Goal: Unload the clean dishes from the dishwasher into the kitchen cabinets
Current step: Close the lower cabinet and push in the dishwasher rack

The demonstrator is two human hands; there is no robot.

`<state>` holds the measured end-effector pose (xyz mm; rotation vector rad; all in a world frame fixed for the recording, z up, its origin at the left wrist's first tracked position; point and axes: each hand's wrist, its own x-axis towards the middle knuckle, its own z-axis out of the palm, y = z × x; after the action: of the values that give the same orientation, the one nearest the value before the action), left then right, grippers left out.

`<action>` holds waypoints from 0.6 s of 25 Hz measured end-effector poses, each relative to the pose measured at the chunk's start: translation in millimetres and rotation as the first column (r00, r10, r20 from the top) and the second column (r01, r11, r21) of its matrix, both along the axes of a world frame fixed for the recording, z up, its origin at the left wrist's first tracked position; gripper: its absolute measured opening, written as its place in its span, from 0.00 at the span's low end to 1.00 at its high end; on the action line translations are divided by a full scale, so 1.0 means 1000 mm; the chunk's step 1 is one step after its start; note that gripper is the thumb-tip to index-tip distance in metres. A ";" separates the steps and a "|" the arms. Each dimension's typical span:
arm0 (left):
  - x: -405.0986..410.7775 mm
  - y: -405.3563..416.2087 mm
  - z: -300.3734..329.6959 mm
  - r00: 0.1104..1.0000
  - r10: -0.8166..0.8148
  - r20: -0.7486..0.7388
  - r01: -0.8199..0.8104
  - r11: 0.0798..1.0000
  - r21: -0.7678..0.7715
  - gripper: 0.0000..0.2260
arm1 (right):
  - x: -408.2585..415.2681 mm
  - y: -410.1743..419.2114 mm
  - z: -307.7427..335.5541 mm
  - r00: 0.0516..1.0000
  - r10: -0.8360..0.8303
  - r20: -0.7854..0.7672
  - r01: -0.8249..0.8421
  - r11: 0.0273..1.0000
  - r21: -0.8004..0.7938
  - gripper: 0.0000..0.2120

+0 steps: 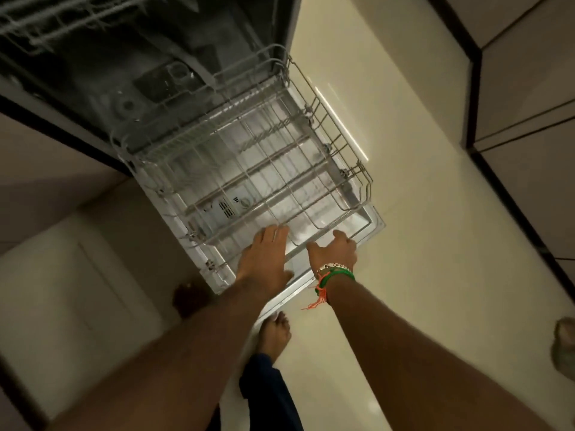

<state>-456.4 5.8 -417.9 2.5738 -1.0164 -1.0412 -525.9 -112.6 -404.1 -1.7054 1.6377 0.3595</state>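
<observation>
the dishwasher [155, 73] stands open, and its door [371, 227] lies flat under the pulled-out lower rack [249, 169], the landmark here. no dishes show in that rack, so i judge this level unloaded (the upper rack [46, 23], deeper in above it, is too blurred to tell). at the rack's near rail the left hand [264, 256] lies with straight fingers on the wire, holding nothing; beside it the right hand [334, 248] hooks curled fingers over the same rail. risks: an uneven shove could skew the rack off its runners; fingers could be pinched against the door; a bare foot [275, 334] just past the door's near edge could get knocked.
</observation>
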 end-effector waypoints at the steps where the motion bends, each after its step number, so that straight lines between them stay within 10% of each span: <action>1: -0.007 -0.005 -0.018 0.999 -0.052 -0.005 0.052 0.998 0.025 0.44 | -0.006 -0.002 -0.017 0.996 -0.090 -0.008 0.090 0.994 0.066 0.35; 6: -0.018 -0.015 -0.091 0.989 -0.135 -0.054 0.138 0.988 0.068 0.44 | -0.003 0.004 -0.085 0.924 -0.376 0.063 0.336 0.881 0.332 0.27; 10: -0.012 -0.014 -0.121 0.989 0.000 -0.149 -0.008 0.999 -0.051 0.26 | 0.019 0.013 -0.114 0.809 -0.568 0.151 0.510 0.806 0.302 0.11; 15: 0.044 -0.011 -0.115 0.995 0.072 -0.073 -0.079 0.993 -0.090 0.09 | 0.076 0.005 -0.111 0.809 -0.559 0.183 0.458 0.794 0.400 0.16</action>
<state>-412.1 -5.3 -532.6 2.4632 -0.9207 -1.0317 -449.5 -107.7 -514.6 -0.9450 1.6273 0.0992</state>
